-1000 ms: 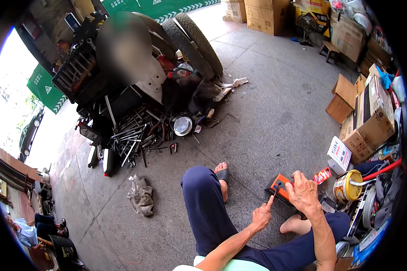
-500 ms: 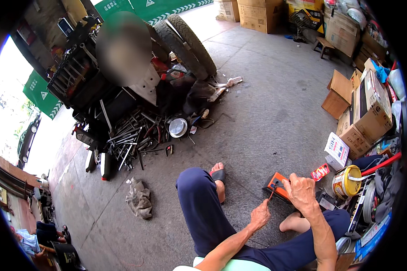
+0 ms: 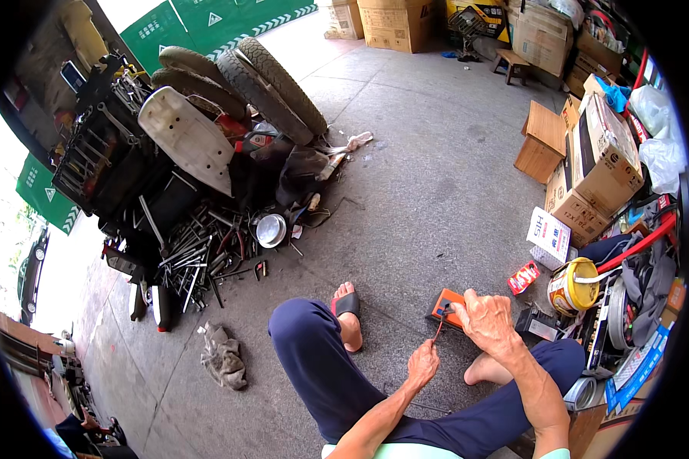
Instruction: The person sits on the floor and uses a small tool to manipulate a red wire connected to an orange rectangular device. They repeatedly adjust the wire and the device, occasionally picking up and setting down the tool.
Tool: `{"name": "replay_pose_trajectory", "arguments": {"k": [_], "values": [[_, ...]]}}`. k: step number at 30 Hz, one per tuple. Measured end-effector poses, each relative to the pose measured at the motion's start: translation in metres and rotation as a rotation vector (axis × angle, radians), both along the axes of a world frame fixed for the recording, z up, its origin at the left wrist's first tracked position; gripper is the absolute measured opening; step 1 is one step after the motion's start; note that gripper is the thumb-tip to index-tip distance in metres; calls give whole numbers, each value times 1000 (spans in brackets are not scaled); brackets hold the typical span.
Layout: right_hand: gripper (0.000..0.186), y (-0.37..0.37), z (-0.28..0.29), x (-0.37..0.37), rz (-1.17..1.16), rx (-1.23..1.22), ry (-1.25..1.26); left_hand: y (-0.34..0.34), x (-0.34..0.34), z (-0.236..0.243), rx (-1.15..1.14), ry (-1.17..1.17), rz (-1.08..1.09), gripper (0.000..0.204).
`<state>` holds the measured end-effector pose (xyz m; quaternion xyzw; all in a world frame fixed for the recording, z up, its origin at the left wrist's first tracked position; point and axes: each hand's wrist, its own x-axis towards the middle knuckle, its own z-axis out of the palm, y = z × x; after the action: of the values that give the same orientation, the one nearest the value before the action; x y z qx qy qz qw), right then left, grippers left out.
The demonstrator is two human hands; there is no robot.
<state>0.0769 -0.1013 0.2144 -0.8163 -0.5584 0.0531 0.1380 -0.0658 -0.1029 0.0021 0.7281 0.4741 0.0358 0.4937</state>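
Note:
An orange box-shaped device (image 3: 452, 298) with a dark face is on the floor between my feet, partly covered by my right hand. My left hand (image 3: 422, 362) is closed, pinching a thin red lead (image 3: 439, 330) that runs up to the device's dark face. Over the device, my right hand (image 3: 488, 323) has its fingers curled in against a small dark piece; the fingers hide what that piece is. My bent knees in dark blue trousers frame both hands, and a sandalled foot (image 3: 347, 310) rests left of the device.
To the right are a red packet (image 3: 524, 278), a yellow bucket (image 3: 574, 284), a white box (image 3: 550, 233) and cardboard cartons (image 3: 605, 164). At left, several metal tools (image 3: 187, 256) lie by a metal bowl (image 3: 271, 230), tyres (image 3: 272, 88) and a grey rag (image 3: 223, 358).
The view has turned, so the scene sits further left. Both hands stay at the orange device, with the left still on the red lead and the right still curled over the top.

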Motion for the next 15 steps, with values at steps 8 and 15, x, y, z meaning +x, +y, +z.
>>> {"name": "replay_pose_trajectory", "arguments": {"k": [8,15], "values": [[20,-2,-11,1,72,108,-2,0,-1,0,-41,13,3,29],[22,0,-2,3,4,-55,31,-1,-2,-4,-36,33,-21,30]]}}
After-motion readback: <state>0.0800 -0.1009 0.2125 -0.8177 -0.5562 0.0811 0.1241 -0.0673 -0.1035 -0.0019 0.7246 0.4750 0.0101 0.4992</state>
